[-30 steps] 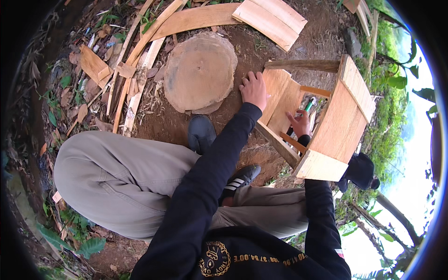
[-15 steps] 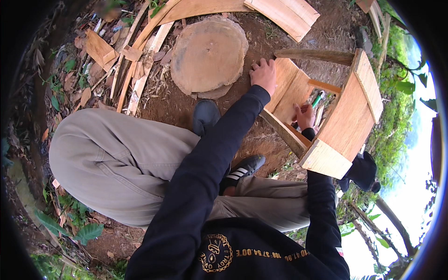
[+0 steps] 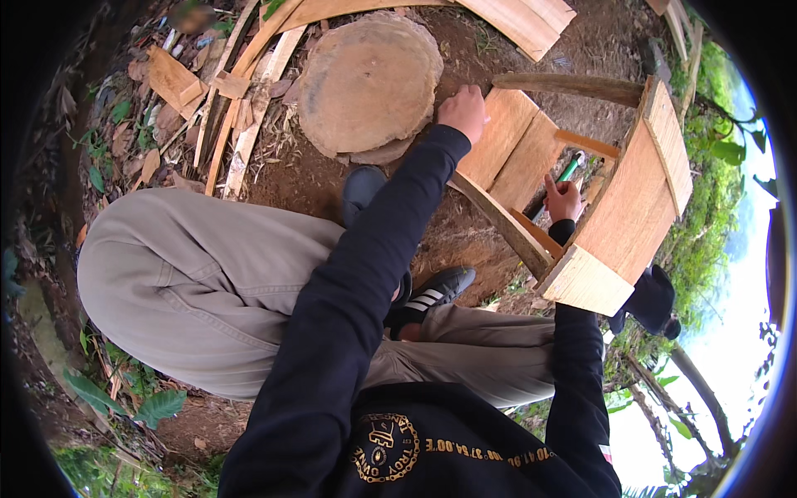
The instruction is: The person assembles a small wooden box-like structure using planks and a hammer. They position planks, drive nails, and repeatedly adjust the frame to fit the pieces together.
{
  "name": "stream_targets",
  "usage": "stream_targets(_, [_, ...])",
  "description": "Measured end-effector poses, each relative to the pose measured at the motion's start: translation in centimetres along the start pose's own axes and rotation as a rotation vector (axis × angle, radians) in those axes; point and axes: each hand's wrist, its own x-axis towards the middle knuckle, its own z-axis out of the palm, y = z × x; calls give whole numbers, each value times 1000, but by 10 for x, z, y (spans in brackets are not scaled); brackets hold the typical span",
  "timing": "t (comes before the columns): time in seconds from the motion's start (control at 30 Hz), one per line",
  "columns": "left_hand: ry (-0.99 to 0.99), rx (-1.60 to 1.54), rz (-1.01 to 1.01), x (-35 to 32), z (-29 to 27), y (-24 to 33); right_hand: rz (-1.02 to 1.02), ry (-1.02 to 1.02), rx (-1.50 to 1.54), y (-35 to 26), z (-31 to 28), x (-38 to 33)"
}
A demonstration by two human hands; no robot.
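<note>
A small house-shaped wooden frame, like a bird feeder, lies tilted on its side, its panelled roof toward the right. Posts join the roof to a flat base board on the left. My left hand grips the outer edge of that board, its fingertips partly hidden. Reaching behind the roof, my right hand shows in the gap between posts, index finger and thumb apart. Close to those fingers is a slim green and dark tool of a kind I cannot make out; it seems to lie beyond the hand.
A round log slab rests on the soil left of the frame. Wood strips and offcuts litter the far left, with another board at the top. My shoes are below the frame; a dark object shows beyond the roof.
My right hand has shifted right, away from the base board, uncovering the tool's dark end. The frame sits slightly higher and further right in view; my left hand keeps its hold.
</note>
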Motion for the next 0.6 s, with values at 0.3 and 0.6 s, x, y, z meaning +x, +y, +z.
stream_targets(0.3, [20, -54, -5, 4, 5, -16, 0, -132, 1, -24, 17, -19])
stream_targets(0.6, [12, -118, 13, 8, 9, -10, -28, -163, 84, -42, 10, -32])
